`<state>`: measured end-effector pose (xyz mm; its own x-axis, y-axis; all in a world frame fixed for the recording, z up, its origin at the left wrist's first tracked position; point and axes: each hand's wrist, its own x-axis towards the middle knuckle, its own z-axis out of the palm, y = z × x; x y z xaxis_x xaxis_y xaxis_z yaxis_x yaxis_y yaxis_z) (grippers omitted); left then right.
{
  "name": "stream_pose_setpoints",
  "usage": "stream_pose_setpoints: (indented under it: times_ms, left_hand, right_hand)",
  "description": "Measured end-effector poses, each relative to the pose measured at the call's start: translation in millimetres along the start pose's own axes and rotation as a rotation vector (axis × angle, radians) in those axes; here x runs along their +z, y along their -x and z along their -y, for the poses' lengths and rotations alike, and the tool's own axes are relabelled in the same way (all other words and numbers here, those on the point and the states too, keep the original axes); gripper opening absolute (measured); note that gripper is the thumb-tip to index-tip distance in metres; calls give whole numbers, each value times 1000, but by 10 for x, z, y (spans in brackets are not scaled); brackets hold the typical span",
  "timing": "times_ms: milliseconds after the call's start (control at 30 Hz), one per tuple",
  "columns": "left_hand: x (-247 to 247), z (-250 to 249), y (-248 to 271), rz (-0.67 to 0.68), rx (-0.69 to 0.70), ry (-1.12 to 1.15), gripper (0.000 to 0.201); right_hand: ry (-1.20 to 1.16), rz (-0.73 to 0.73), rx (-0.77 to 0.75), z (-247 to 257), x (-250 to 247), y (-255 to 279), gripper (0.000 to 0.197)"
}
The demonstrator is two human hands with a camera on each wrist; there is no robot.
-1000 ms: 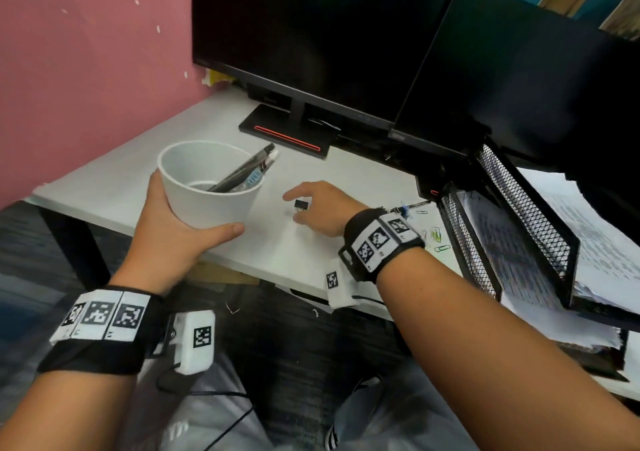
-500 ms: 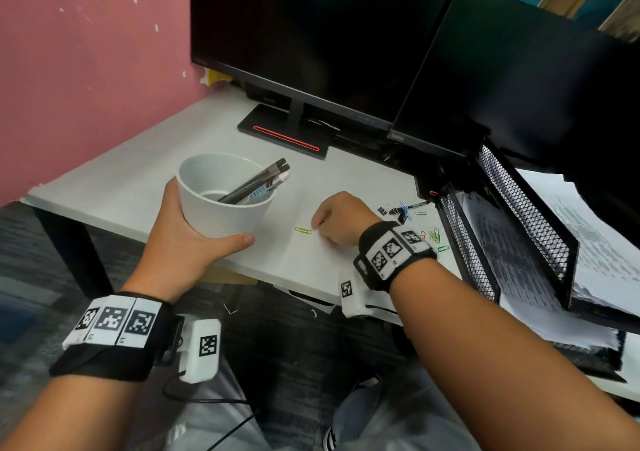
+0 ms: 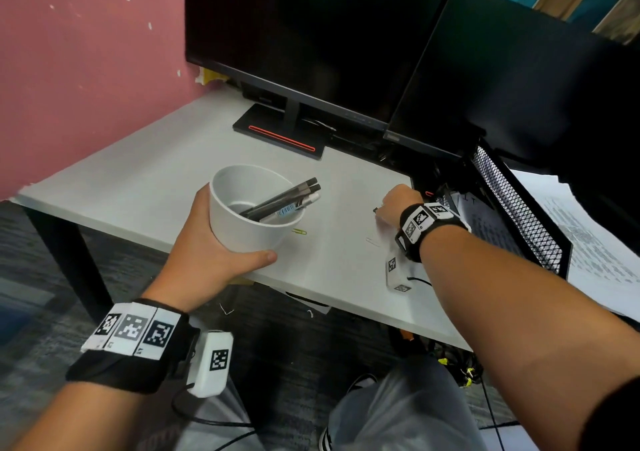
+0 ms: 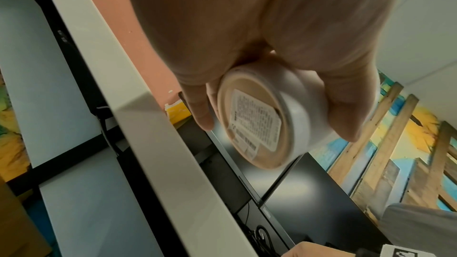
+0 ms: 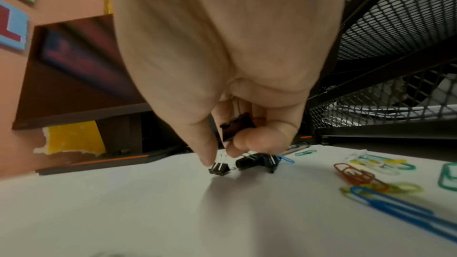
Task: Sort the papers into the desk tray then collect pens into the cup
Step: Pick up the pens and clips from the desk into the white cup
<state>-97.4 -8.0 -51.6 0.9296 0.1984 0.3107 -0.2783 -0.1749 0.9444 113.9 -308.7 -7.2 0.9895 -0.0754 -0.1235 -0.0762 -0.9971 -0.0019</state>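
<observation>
My left hand [image 3: 221, 253] grips a white cup [image 3: 242, 218] held just above the desk's front edge, thumb on its near side. Several dark pens [image 3: 287, 197] lean inside it, tips over the right rim. The left wrist view shows the cup's labelled base [image 4: 257, 124] between thumb and fingers. My right hand [image 3: 386, 208] is down on the desk beside the black mesh desk tray [image 3: 512, 208], which holds printed papers [image 3: 595, 239]. In the right wrist view the right hand [image 5: 219, 158] keeps one black binder clip [image 5: 237, 127] in its curled fingers. It pinches the wire of a second small binder clip [image 5: 219, 168] on the desk.
More binder clips [image 5: 257, 161] and coloured paper clips [image 5: 358, 175] lie scattered near the tray. A green paper clip [image 3: 299, 231] lies beside the cup. Two dark monitors [image 3: 311, 42] stand at the back, with a pink wall on the left.
My right hand has gone right, from mid-desk to the clips by the tray, leaving a green paper clip behind. My left hand has carried the cup to the right.
</observation>
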Motion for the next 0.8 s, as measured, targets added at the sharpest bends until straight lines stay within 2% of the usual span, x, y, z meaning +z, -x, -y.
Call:
stream_pose_setpoints:
  times_ms: [133, 200, 300, 367, 433, 500, 533, 600, 667, 733, 800]
  left_hand:
    - [-20, 31, -13, -12, 2, -7, 110]
    - [-27, 56, -16, -17, -3, -13, 108]
    - [-21, 69, -11, -13, -8, -19, 109]
    - [2, 64, -4, -6, -18, -14, 108]
    - [32, 63, 5, 2, -32, -16, 107]
    - [61, 74, 16, 8, -42, -33, 108]
    - [73, 82, 19, 14, -45, -43, 109]
    - [88, 98, 21, 31, -44, -51, 109]
    - [107, 91, 25, 42, -37, -49, 111]
    - [126, 61, 33, 53, -27, -39, 112]
    - [141, 32, 41, 61, -27, -28, 114]
  right_hand:
    - [66, 0, -3, 5, 128, -119, 34]
    - [36, -32, 10, 27, 165, -141, 28]
    - [-31, -20, 3, 11, 107, -71, 31]
    - [-267, -1, -6, 10, -30, 30, 24]
    - [-650, -45, -55, 97, -255, 233, 15]
    - [-910, -86, -210, 256, -554, 532, 13]
    - [-951, -85, -316, 358, -715, 691, 11]
    - [-884, -69, -529, 560, -988, 991, 11]
    - [-679, -52, -693, 733, -1161, 1232, 11]
    - [-483, -35, -831, 899, -1222, 1433, 9]
    - [-386, -8, -923, 1037, -1183, 1558, 3]
